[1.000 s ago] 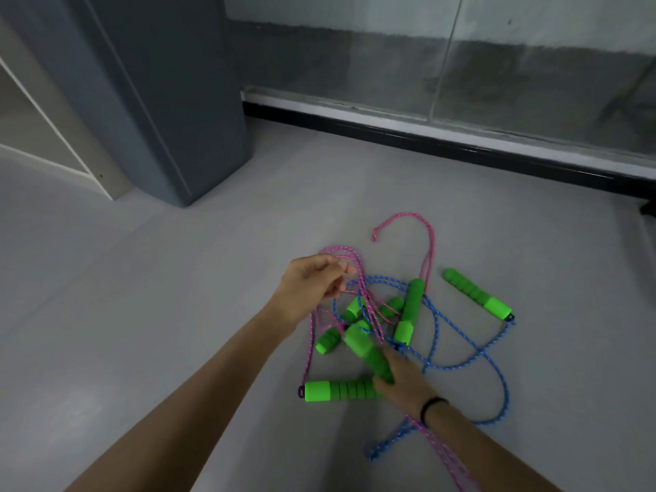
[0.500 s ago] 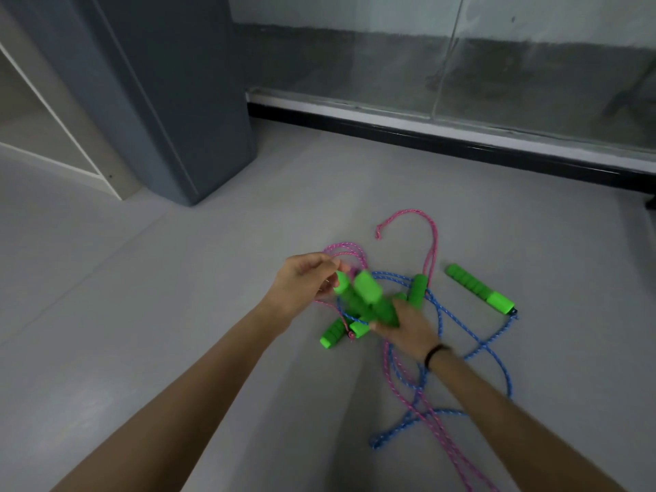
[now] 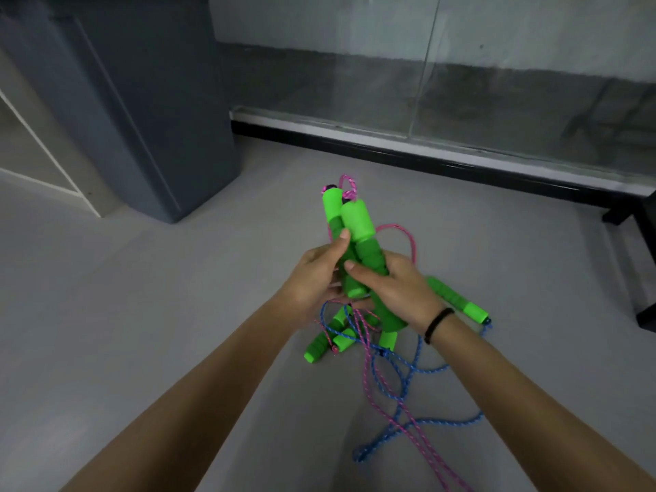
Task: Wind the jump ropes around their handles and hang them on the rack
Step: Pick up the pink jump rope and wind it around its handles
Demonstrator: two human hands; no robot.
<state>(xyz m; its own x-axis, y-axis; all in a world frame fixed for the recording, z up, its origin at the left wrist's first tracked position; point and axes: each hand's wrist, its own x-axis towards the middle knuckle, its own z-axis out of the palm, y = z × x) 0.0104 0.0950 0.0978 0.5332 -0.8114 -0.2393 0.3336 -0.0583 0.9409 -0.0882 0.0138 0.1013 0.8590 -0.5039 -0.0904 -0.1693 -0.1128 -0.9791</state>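
The left hand point(image 3: 312, 278) and right hand point(image 3: 397, 289) clasp paired handles point(image 3: 358, 221), tips toward twelve o'clock; winding the pink rope point(image 3: 413, 243) (tangled below) seems next.

A bare indoor room, possibly an exercise space, is suggested. A dark grey column point(image 3: 142, 118) is set on a smooth grey floor point(image 3: 142, 332). To its right a glass wall point(image 3: 497, 83) is carried on a black base rail point(image 3: 426, 159). To its left a white-framed opening point(image 3: 35, 154) is seen. Jump ropes point(image 3: 458, 300) are strewn before it.
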